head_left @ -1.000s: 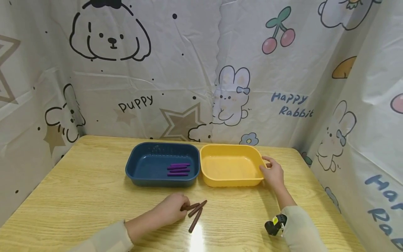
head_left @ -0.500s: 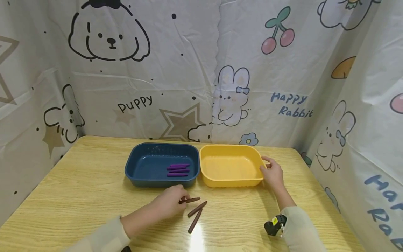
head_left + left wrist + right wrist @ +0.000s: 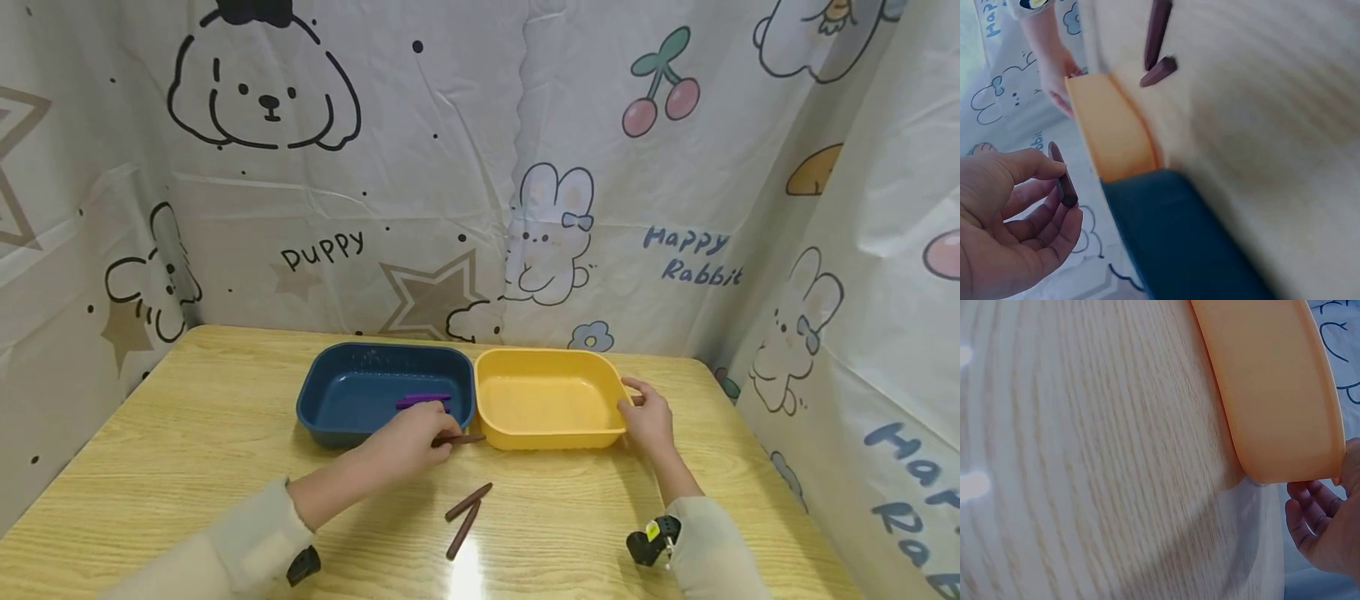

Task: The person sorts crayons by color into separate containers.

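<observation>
My left hand pinches a brown crayon between thumb and fingers, above the table by the front of the blue tray. In the left wrist view the crayon sticks out past the fingertips. My right hand grips the right end of the yellow tray, thumb at the rim and fingers on the outside. In the right wrist view those fingers curl under the tray's end. Several purple crayons lie in the blue tray, partly hidden behind my left hand.
Two brown crayons, an upper one and a lower one, lie on the wooden table in front of the trays. The trays stand side by side. A printed curtain hangs behind and at both sides.
My left hand has lifted one brown crayon from the group on the table and carried it up and forward to the trays' front edges. The right hand stays on the yellow tray.
</observation>
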Demonstrator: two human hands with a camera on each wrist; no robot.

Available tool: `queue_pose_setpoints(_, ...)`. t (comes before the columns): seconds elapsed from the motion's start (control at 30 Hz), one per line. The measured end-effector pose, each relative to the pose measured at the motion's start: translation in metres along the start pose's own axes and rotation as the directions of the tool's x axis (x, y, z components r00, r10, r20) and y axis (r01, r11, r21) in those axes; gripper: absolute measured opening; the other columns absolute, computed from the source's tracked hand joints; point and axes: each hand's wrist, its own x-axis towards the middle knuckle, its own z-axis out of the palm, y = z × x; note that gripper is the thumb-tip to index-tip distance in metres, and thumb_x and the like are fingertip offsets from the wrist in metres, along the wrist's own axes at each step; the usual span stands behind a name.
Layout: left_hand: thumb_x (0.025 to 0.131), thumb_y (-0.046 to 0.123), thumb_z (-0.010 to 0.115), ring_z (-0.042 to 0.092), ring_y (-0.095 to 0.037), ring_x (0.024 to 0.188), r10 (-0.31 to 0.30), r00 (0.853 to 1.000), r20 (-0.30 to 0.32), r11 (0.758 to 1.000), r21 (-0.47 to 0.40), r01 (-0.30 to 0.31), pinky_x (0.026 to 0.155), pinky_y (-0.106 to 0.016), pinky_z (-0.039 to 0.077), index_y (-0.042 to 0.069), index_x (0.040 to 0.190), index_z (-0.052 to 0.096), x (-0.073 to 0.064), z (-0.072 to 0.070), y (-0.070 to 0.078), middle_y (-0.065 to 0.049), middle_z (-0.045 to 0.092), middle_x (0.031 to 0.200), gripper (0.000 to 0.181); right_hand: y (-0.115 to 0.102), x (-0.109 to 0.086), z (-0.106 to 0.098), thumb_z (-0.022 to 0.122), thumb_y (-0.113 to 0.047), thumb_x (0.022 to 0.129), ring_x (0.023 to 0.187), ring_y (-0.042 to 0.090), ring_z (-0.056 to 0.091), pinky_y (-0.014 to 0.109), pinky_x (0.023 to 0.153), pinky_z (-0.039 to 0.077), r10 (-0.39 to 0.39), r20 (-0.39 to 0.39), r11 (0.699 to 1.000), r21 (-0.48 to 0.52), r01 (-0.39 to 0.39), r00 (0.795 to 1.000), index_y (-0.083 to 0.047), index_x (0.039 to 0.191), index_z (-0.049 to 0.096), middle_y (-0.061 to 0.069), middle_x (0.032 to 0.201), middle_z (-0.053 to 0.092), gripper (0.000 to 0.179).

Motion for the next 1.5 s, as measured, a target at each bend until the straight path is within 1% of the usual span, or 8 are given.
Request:
queue_pose_setpoints(0.33,0.085,0.007,0.064,0.04,-0.012,0.065,0.031,0.999,-0.007,0.999,0.018,-0.031,0.055,-0.021,0.035,0.01,0.092,0.073,0.023,-0.023,0.007,0.001,0.051,0.075,0.012,0.004,0.0,0.001,0.05,-0.011,0.09,0.084,0.023,0.059,0.019,0.058,0.051,0.013,0.007,1.0,0.009,-0.013,1.0,-0.008,0.136,0.047,0.024,0.112,0.056,0.045)
queue_pose_setpoints(0.47,0.085,0.007,0.064,0.042,-0.013,0.068,0.038,0.999,-0.013,0.998,0.054,-0.037,0.058,-0.023,0.038,0.01,0.091,0.072,0.036,-0.032,0.01,0.001,0.053,0.077,0.01,0.005,0.001,0.002,0.049,-0.011,0.09,0.082,0.023,0.059,0.02,0.058,0.051,0.007,0.003,1.0,0.01,-0.007,1.0,-0.007,0.136,0.047,0.024,0.112,0.057,0.046)
queue_pose_setpoints(0.6,0.086,0.008,0.064,0.045,-0.013,0.071,0.031,0.999,-0.007,0.997,0.074,-0.031,0.062,-0.024,0.042,0.009,0.093,0.072,0.048,-0.035,0.011,-0.001,0.057,0.082,0.01,0.006,0.002,0.002,0.049,-0.01,0.09,0.082,0.023,0.06,0.02,0.058,0.051,0.001,-0.002,1.0,0.011,-0.001,1.0,-0.007,0.136,0.047,0.025,0.112,0.057,0.046)
queue_pose_setpoints(0.8,0.086,0.008,0.063,0.05,-0.014,0.076,0.029,1.0,0.011,0.994,0.101,-0.03,0.069,-0.028,0.046,0.008,0.095,0.071,0.065,-0.035,0.012,-0.003,0.063,0.087,0.012,0.004,0.002,0.002,0.049,-0.01,0.09,0.085,0.024,0.06,0.02,0.059,0.052,0.006,-0.007,1.0,0.007,-0.006,1.0,-0.007,0.136,0.048,0.025,0.113,0.057,0.046)
queue_pose_setpoints(1.03,0.087,0.01,0.063,0.053,-0.015,0.081,0.021,0.999,0.039,0.994,0.11,-0.025,0.072,-0.029,0.049,0.01,0.096,0.072,0.083,-0.029,0.007,-0.004,0.062,0.09,0.012,0.003,0.001,0.001,0.049,-0.01,0.09,0.086,0.025,0.06,0.02,0.058,0.05,0.0,-0.004,1.0,0.008,0.0,1.0,-0.007,0.136,0.047,0.026,0.114,0.057,0.045)
queue_pose_setpoints(1.27,0.088,0.011,0.061,0.055,-0.019,0.092,-0.025,0.997,0.069,0.994,0.105,0.018,0.081,-0.032,0.051,0.009,0.104,0.07,0.101,-0.025,0.003,-0.007,0.063,0.101,0.018,0.002,0.001,0.001,0.049,-0.009,0.09,0.081,0.021,0.059,0.019,0.057,0.05,-0.004,-0.014,1.0,0.019,0.004,1.0,-0.007,0.135,0.048,0.025,0.111,0.058,0.045)
queue_pose_setpoints(1.37,0.088,0.011,0.062,0.055,-0.019,0.093,-0.032,0.997,0.07,0.994,0.104,0.025,0.082,-0.032,0.05,0.009,0.104,0.07,0.108,-0.021,0.002,-0.007,0.064,0.102,0.018,0.002,0.0,0.001,0.05,-0.008,0.09,0.08,0.021,0.06,0.018,0.057,0.05,-0.007,-0.016,1.0,0.025,0.007,1.0,-0.006,0.135,0.049,0.026,0.111,0.058,0.045)
queue_pose_setpoints(1.5,0.088,0.01,0.062,0.054,-0.018,0.089,-0.023,0.997,0.07,0.995,0.095,0.016,0.078,-0.031,0.05,0.008,0.102,0.071,0.115,-0.015,0.001,-0.006,0.065,0.099,0.016,0.003,0.0,0.001,0.05,-0.008,0.09,0.079,0.02,0.06,0.018,0.056,0.05,-0.007,-0.014,0.999,0.033,0.008,1.0,-0.006,0.135,0.049,0.026,0.111,0.058,0.045)
